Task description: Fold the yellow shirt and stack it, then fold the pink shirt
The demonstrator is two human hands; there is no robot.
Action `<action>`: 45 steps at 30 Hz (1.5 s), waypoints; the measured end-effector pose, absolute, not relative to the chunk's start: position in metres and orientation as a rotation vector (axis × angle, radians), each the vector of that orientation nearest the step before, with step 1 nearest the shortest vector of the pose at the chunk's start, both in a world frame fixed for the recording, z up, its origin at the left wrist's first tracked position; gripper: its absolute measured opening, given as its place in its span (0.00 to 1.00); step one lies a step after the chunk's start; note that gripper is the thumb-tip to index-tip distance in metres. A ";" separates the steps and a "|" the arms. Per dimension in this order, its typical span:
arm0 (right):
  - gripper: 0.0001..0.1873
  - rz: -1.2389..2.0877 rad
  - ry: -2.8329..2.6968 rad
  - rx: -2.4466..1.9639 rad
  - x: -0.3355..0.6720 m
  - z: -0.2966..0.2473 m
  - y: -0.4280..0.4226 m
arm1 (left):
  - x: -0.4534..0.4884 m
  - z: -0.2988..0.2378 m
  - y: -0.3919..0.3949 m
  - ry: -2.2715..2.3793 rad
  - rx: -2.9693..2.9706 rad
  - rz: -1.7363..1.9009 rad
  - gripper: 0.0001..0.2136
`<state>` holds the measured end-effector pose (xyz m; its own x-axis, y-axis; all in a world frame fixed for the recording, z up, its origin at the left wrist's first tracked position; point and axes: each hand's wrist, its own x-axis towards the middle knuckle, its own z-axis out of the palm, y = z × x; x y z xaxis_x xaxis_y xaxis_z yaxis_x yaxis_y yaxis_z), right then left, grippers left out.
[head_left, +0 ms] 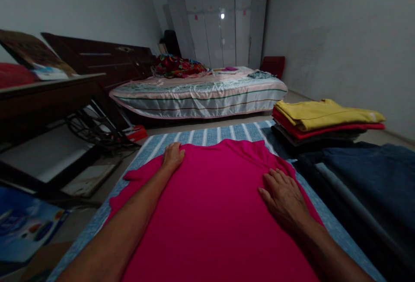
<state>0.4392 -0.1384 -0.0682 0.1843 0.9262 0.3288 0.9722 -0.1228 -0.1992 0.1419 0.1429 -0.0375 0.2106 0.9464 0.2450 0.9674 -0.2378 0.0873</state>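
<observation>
A bright pink T-shirt [214,204] lies spread out on a blue, white-striped cloth [191,137], its neck end away from me. At the shirt's far left shoulder is my left hand [174,156], its fingers curled together on the fabric edge. My right hand [285,195] rests palm down on the right side of the shirt, fingers stretched and a little apart, the thumb pointing inward. Small folds run through the fabric near the right shoulder. The shirt's near end runs out of view at the bottom.
To the right are folded clothes topped by a yellow garment [330,115], with dark blue jeans [372,178] nearer me. A bed [201,100] stands beyond the cloth. On the left are a dark table [48,100] and a blue box [26,225].
</observation>
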 end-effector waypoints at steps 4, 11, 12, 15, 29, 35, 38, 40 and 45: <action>0.20 -0.188 -1.797 -2.075 0.441 -0.071 -0.138 | 0.142 -0.024 0.155 -1.975 -2.378 -0.236 0.19; 0.20 -0.177 -1.815 -2.100 0.441 -0.070 -0.137 | 0.141 -0.001 0.165 -2.037 -2.446 -0.031 0.11; 0.20 -0.179 -1.815 -2.104 0.441 -0.070 -0.137 | 0.142 0.002 0.165 -2.019 -2.467 -0.020 0.11; 0.20 -0.193 -1.804 -2.108 0.440 -0.069 -0.138 | 0.143 0.009 0.158 -1.924 -2.545 -0.022 0.08; 0.21 -0.227 -1.802 -2.067 0.441 -0.076 -0.138 | 0.107 -0.013 0.066 -1.147 -2.784 -0.087 0.10; 0.21 -0.212 -1.810 -2.060 0.443 -0.078 -0.138 | 0.105 -0.018 0.068 -1.151 -2.783 -0.131 0.11; 0.21 -0.198 -1.812 -2.069 0.442 -0.077 -0.138 | 0.106 -0.020 0.067 -1.188 -2.767 -0.110 0.11; 0.21 -0.198 -1.814 -2.070 0.442 -0.076 -0.138 | 0.108 -0.021 0.066 -1.221 -2.763 -0.122 0.11; 0.19 -0.205 -1.817 -2.064 0.444 -0.077 -0.137 | 0.116 -0.018 0.083 -1.338 -2.782 -0.411 0.14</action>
